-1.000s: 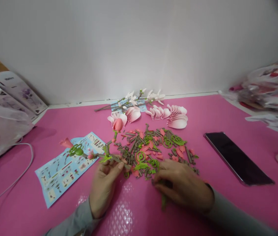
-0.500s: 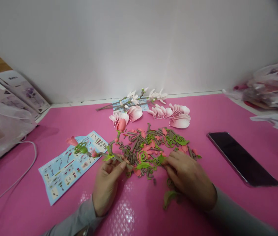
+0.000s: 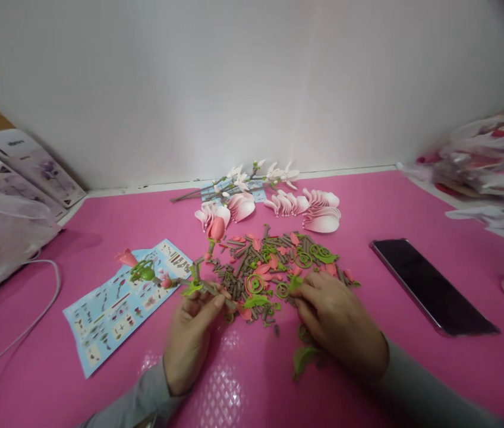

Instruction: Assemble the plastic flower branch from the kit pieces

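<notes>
My left hand is closed around the brown stem of a toy flower branch. The branch carries green leaf pieces, a coral bud at its upper end and another coral flower reaching out to the left. My right hand has thumb and forefinger pinched on a green leaf piece at the right side of the parts pile. That pile mixes brown stem pieces, coral petals, green leaves and green rings. Below my right hand lies another green leaf, partly hidden by it.
A printed instruction sheet lies on the pink mat at left. Behind the pile are stacked pale pink petals and white-flowered branches. A phone lies at right. Plastic bags stand at both sides, with a white cable at left.
The whole view has shifted slightly. My left hand keeps its hold on the branch, and my right fingers stay at the green leaf piece, which now shows slightly higher.
</notes>
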{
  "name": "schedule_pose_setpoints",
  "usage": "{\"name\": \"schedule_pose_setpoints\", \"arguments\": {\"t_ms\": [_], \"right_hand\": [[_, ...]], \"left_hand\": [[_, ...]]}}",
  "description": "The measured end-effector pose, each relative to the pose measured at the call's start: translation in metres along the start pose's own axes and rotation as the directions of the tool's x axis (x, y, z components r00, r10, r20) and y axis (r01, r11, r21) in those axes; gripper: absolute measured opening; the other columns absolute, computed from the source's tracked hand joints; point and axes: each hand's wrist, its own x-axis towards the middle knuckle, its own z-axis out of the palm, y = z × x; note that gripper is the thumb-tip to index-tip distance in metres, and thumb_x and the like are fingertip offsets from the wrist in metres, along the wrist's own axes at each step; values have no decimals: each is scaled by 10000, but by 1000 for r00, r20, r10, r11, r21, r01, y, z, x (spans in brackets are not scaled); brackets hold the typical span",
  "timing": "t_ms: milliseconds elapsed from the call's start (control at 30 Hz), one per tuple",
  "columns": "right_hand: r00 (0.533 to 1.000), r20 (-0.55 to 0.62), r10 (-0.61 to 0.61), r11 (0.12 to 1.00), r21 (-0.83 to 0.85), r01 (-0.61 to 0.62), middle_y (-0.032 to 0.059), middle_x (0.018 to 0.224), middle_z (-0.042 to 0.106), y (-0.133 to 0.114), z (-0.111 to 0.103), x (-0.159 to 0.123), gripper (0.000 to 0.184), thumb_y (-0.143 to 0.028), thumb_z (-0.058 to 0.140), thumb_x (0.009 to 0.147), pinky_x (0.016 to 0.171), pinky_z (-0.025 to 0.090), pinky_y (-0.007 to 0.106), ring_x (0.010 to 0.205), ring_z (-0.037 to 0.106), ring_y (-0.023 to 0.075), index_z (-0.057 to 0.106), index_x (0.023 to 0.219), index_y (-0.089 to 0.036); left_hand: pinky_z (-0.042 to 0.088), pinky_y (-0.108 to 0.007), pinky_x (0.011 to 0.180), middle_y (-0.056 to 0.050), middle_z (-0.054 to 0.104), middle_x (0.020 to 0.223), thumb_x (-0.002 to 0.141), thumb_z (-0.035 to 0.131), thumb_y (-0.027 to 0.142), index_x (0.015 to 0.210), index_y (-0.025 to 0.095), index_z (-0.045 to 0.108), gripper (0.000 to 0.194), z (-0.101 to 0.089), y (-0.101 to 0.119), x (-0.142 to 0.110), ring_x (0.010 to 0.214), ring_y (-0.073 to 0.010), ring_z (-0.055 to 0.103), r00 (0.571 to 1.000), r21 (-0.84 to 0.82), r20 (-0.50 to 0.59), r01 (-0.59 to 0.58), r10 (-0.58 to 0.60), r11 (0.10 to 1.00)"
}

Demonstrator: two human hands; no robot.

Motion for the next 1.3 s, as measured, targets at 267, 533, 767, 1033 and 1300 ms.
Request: {"name": "schedule_pose_setpoints", "arguments": {"t_ms": [267, 533, 767, 1033, 1300], "right_hand": [[998, 57, -24, 999, 33, 22, 69, 802, 546, -6, -1, 0, 144, -166, 515, 861, 713, 364, 353, 784, 486, 223, 654, 823, -169], [997, 33, -67, 997, -25, 68, 53, 772, 549, -7, 7, 0, 199, -178, 503, 905, 684, 340, 335, 745, 476, 207, 610, 738, -168], [987, -4, -164, 985, -62, 163, 55, 770, 547, -7, 10, -1, 247, -197, 436, 940, 670, 319, 339, 730, 457, 211, 609, 765, -170], [988, 8, -156, 987, -48, 156, 57, 796, 553, -4, 15, -2, 247, -190, 427, 950, 679, 312, 343, 739, 459, 208, 586, 760, -174], [974, -98, -204, 979, -14, 204, 43, 737, 582, -5, 10, -1, 255, -176, 394, 961, 655, 358, 325, 678, 499, 185, 572, 778, -178]], "left_hand": [[478, -267, 647, 0, 683, 675, 766, 697, 183, 772, 171, 648, 51, 3, 0, -1, 633, -137, 601, 1000, -18, 11, 2, -2, 1000], [502, -337, 759, -19, 701, 741, 787, 673, 167, 809, 170, 672, 22, 8, 1, -7, 730, -180, 645, 984, 58, 175, 24, -34, 998], [498, -322, 779, -14, 700, 797, 780, 681, 192, 824, 186, 655, 52, 12, 5, -11, 798, -184, 645, 976, 105, 209, 34, -55, 994], [505, -293, 769, -9, 729, 778, 766, 696, 215, 768, 190, 698, 25, 12, 11, -11, 773, -180, 665, 969, 259, 236, 14, -77, 966], [498, -333, 759, -35, 728, 769, 750, 712, 227, 752, 175, 716, 52, 10, 4, -10, 778, -214, 656, 959, 192, 270, 40, -92, 981]]}}
